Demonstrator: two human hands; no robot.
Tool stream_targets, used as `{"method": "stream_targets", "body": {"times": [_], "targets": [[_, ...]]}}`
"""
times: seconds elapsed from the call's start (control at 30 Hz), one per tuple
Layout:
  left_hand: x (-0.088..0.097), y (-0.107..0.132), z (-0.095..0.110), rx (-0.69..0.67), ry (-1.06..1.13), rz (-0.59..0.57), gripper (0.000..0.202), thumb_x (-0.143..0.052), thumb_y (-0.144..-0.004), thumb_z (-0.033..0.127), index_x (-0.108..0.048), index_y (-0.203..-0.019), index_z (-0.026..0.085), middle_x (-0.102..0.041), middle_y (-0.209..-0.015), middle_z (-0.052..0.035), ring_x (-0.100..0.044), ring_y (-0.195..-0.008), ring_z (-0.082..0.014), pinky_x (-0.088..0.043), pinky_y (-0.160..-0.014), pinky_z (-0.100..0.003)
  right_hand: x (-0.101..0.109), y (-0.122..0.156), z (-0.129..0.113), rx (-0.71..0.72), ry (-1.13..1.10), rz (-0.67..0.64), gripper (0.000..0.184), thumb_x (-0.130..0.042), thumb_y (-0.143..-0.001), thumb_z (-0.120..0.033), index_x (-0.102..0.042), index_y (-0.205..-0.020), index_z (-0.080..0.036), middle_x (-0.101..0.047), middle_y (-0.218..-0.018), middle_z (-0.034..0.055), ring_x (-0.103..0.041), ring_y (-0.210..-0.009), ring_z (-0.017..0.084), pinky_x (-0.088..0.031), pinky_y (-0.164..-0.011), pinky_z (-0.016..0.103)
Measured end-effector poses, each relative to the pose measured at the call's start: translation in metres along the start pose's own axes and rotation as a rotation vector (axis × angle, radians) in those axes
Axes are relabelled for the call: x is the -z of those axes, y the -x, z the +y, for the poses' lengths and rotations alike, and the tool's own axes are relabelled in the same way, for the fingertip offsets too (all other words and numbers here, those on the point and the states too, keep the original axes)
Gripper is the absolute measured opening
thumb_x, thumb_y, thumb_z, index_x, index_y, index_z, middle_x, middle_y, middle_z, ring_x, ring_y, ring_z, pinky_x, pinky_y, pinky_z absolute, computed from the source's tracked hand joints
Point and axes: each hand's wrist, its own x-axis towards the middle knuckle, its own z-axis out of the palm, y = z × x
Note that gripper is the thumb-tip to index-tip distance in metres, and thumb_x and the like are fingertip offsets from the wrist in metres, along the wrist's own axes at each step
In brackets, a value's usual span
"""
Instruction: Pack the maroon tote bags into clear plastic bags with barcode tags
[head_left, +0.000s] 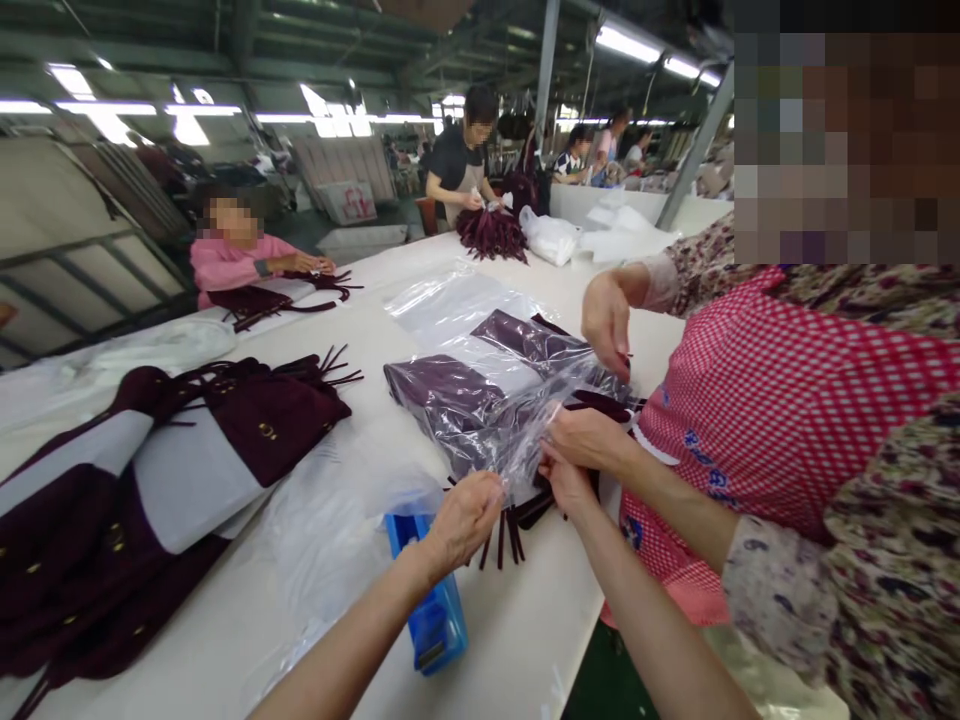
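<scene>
A clear plastic bag (517,440) lies partly over dark maroon bags (442,385) with pale grey sheets around them. My left hand (466,515) is closed, pinching the near edge of the plastic bag. My right hand (566,480) is also closed on the gathered plastic, right beside a co-worker's hand (589,437) that grips the same film. Dark thin straps (510,535) stick out below, between my hands. The co-worker's other hand (607,315) hovers over the far right side of the plastic.
Left on the table (517,650) are more maroon bags (277,420) with grey sheets. A blue tape dispenser (439,620) stands beneath my left forearm, by loose plastic film (322,540). The co-worker in a red checked apron (787,400) stands close on the right. Others work farther back.
</scene>
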Motion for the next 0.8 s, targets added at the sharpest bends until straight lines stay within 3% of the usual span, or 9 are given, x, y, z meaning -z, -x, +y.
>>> {"method": "stream_targets", "body": {"times": [0.17,0.37,0.47,0.63,0.8], "targets": [[0.018,0.006,0.007,0.063,0.025,0.070,0.031,-0.033,-0.093,0.033,-0.057,-0.081,0.018,-0.060,-0.086,-0.0049,-0.057,-0.084,-0.0153,-0.046,-0.081,-0.029,-0.011,-0.005,-0.009,-0.021,-0.010,0.003,0.016,-0.066,-0.066,-0.030,-0.053,-0.067,-0.020,-0.059,-0.064,-0.0006,-0.054,-0.058,0.012,-0.036,-0.045,0.021],[0.028,0.015,0.005,0.042,-0.024,0.125,0.025,-0.036,-0.090,0.026,-0.059,-0.085,0.018,-0.062,-0.092,-0.0064,-0.058,-0.088,-0.0155,-0.047,-0.084,-0.030,-0.027,0.009,-0.009,-0.059,-0.002,0.104,0.039,-0.070,-0.057,-0.043,-0.054,-0.084,-0.020,-0.060,-0.066,-0.0027,-0.050,-0.047,0.010,-0.032,-0.039,0.020],[0.031,0.027,0.005,0.034,-0.042,0.113,0.022,-0.038,-0.088,0.024,-0.059,-0.084,0.018,-0.063,-0.091,-0.0072,-0.059,-0.087,-0.0162,-0.048,-0.082,-0.031,-0.034,0.000,-0.017,-0.029,0.070,0.118,0.037,-0.065,-0.061,-0.046,-0.051,-0.082,-0.020,-0.057,-0.063,-0.0037,-0.050,-0.048,0.010,-0.034,-0.041,0.020],[0.035,0.059,0.007,0.092,-0.071,0.083,0.022,-0.039,-0.088,0.024,-0.060,-0.082,0.018,-0.065,-0.085,-0.0056,-0.061,-0.081,-0.0155,-0.049,-0.075,-0.029,-0.042,-0.023,-0.038,0.072,0.364,0.139,0.019,-0.054,-0.075,-0.037,-0.050,-0.076,-0.019,-0.055,-0.061,-0.0017,-0.054,-0.056,0.012,-0.040,-0.050,0.023],[0.049,0.117,-0.003,0.189,-0.041,0.101,0.028,-0.041,-0.089,0.036,-0.063,-0.082,0.021,-0.067,-0.083,-0.0034,-0.063,-0.079,-0.0148,-0.051,-0.072,-0.024,-0.034,-0.011,-0.042,0.230,0.790,0.081,0.010,-0.053,-0.078,-0.027,-0.056,-0.080,-0.018,-0.064,-0.082,0.0079,-0.059,-0.089,0.020,-0.045,-0.075,0.030]]}}
